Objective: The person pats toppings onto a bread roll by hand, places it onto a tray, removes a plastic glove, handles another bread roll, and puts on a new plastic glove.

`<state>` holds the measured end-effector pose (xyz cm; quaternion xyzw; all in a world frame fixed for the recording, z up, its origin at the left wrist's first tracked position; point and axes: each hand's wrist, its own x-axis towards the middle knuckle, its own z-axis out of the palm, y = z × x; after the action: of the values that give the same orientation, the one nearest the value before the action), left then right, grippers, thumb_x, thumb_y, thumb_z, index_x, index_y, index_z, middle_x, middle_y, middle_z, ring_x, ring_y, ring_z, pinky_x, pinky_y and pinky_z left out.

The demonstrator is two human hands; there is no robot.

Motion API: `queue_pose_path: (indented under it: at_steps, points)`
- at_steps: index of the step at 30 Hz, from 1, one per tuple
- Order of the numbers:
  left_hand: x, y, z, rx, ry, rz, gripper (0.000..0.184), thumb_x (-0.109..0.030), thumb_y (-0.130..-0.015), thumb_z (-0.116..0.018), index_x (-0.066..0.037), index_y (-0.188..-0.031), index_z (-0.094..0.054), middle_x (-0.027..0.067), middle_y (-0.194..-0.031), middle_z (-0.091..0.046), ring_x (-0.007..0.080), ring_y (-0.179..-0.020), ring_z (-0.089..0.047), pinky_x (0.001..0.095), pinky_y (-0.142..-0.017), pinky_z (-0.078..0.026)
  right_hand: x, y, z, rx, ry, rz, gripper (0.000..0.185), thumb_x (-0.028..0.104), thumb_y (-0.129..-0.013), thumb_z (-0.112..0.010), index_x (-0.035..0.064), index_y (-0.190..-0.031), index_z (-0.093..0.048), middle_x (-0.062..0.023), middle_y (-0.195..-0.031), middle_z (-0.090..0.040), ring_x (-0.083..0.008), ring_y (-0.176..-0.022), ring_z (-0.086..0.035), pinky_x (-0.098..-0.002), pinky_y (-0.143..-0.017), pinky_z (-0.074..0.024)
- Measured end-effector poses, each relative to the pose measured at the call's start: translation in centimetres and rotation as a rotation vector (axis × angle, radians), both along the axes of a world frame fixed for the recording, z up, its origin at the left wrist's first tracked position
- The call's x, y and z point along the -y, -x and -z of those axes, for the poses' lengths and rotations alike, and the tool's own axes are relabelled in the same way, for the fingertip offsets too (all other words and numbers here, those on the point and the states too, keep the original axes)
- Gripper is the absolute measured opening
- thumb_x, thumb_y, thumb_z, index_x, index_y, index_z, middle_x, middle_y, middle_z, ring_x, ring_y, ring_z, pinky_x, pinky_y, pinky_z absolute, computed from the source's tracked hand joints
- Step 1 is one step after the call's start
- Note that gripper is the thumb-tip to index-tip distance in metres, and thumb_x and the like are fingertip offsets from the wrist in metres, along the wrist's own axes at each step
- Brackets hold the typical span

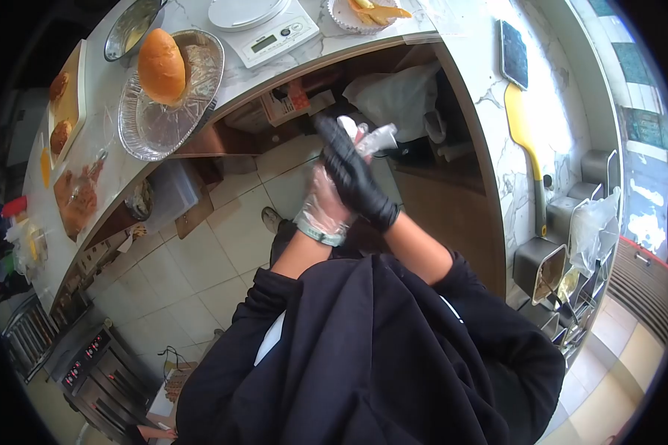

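My left hand [326,197] wears a clear plastic glove, with a pale green band at the wrist. Loose plastic from the glove's finger end [381,139] sticks out to the right. My right hand [351,172], in a black glove, lies across the left one, its fingers pressed together on the clear glove. Most of the left fingers are hidden behind it, and motion blurs both hands. They meet in front of my body, short of the counter. Beyond them to the left, a golden bread roll [162,67] rests in an oval foil tray [145,141].
A white kitchen scale [269,35], a metal bowl [121,35] and a pleated paper dish [341,16] stand on the counter. At right lie a phone [513,53] and a yellow spatula [523,126], near metal containers [539,268]. Below the counter, a white bag [397,95] sits on a shelf.
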<state>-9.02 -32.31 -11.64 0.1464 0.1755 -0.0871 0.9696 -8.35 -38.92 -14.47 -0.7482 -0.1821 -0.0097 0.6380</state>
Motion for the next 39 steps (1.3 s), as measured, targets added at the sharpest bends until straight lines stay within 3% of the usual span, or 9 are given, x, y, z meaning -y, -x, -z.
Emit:
queue_pose_path:
  at_steps: [2,5,10,15,21,25,28,34,39]
  points:
    - [-2.3,-0.1,1.0,-0.042,0.132,-0.079,0.045,-0.023,-0.094,-0.039,0.003,-0.131,-0.04,0.0198,-0.134,-0.045,0.0258,-0.123,-0.047,0.041,-0.103,-0.039,1.2,1.8,-3.6,0.214,0.244,-0.194,0.038,0.007,-0.094,-0.044,-0.0026,-0.131,-0.041,-0.0209,-0.134,-0.046,-0.0333,-0.119,-0.05,-0.0376,-0.101,-0.0377]
    - [-3.4,0.2,2.1,-0.077,0.11,-0.069,0.041,-0.015,-0.091,-0.035,0.005,-0.125,-0.043,0.0196,-0.121,-0.054,0.0263,-0.113,-0.054,0.0403,-0.098,-0.044,4.8,1.3,-6.5,-0.436,0.298,-0.379,0.03,0.015,-0.096,-0.045,-0.0023,-0.119,-0.052,-0.0195,-0.112,-0.061,-0.0299,-0.099,-0.062,-0.0368,-0.086,-0.0488]
    - [0.4,0.8,1.7,-0.194,0.119,-0.059,0.027,-0.01,-0.09,-0.046,-0.001,-0.114,-0.057,0.0118,-0.11,-0.06,0.0198,-0.091,-0.061,0.0304,-0.083,-0.051,4.9,-3.5,-0.9,-1.087,-0.955,-0.221,0.022,0.022,-0.094,-0.052,0.0034,-0.095,-0.065,-0.0139,-0.085,-0.066,-0.0191,-0.08,-0.065,-0.0314,-0.07,-0.0525]
    - [0.6,1.7,3.2,-0.308,-0.027,-0.005,0.028,-0.016,-0.094,-0.046,-0.001,-0.115,-0.056,0.011,-0.109,-0.061,0.0191,-0.097,-0.059,0.032,-0.086,-0.049,1.8,-2.6,-1.8,0.372,0.338,0.024,0.035,0.015,-0.09,-0.05,-0.0042,-0.12,-0.051,-0.0233,-0.132,-0.044,-0.039,-0.123,-0.04,-0.0447,-0.105,-0.029]
    - [-4.9,-0.5,2.3,-0.206,-0.113,-0.169,0.037,-0.005,-0.087,-0.043,0.006,-0.122,-0.047,0.0188,-0.117,-0.056,0.0267,-0.106,-0.057,0.0365,-0.094,-0.046,4.2,3.6,-6.1,-0.224,0.361,-0.367,0.031,0.017,-0.094,-0.05,-0.0028,-0.117,-0.057,-0.0199,-0.116,-0.059,-0.0278,-0.11,-0.057,-0.0358,-0.093,-0.0434]
    - [-1.2,1.3,0.1,-0.172,-0.399,-0.103,0.027,-0.005,-0.084,-0.053,-0.002,-0.109,-0.063,0.0119,-0.112,-0.06,0.0184,-0.1,-0.058,0.0275,-0.086,-0.046,3.3,0.6,-5.0,-0.721,-0.057,-0.171,0.029,0.021,-0.093,-0.054,-0.0028,-0.078,-0.063,-0.0054,-0.062,-0.061,-0.0111,-0.05,-0.053,-0.0267,-0.048,-0.0425]
    - [-1.1,0.6,-1.1,-0.106,-0.319,-0.119,0.027,-0.002,-0.085,-0.049,-0.002,-0.108,-0.064,0.0123,-0.113,-0.061,0.021,-0.101,-0.06,0.0285,-0.083,-0.049,4.2,-3.7,-0.7,-0.37,-0.082,0.055,0.038,0.024,-0.095,-0.047,-0.0004,-0.067,-0.057,-0.0063,-0.063,-0.06,-0.0114,-0.06,-0.057,-0.0279,-0.055,-0.0439]
    - [-1.0,0.2,-0.9,-0.03,-0.47,-0.091,0.029,0.0,-0.089,-0.044,0.001,-0.113,-0.061,0.0109,-0.11,-0.062,0.017,-0.095,-0.061,0.0273,-0.082,-0.052,5.3,-4.6,0.8,-1.099,-0.875,-0.57,0.033,0.027,-0.094,-0.041,-0.0007,-0.103,-0.056,-0.0146,-0.09,-0.065,-0.0256,-0.082,-0.065,-0.0365,-0.071,-0.0534]
    - [0.3,1.7,-0.3,-0.124,-0.34,-0.048,0.031,0.0,-0.09,-0.043,0.003,-0.119,-0.055,0.0129,-0.114,-0.059,0.0185,-0.093,-0.061,0.0284,-0.083,-0.051,5.1,-6.7,-1.1,-0.799,-1.146,0.085,0.047,0.018,-0.095,-0.031,-0.0098,-0.133,-0.031,-0.0242,-0.14,-0.035,-0.0325,-0.133,-0.033,-0.0416,-0.111,-0.026]
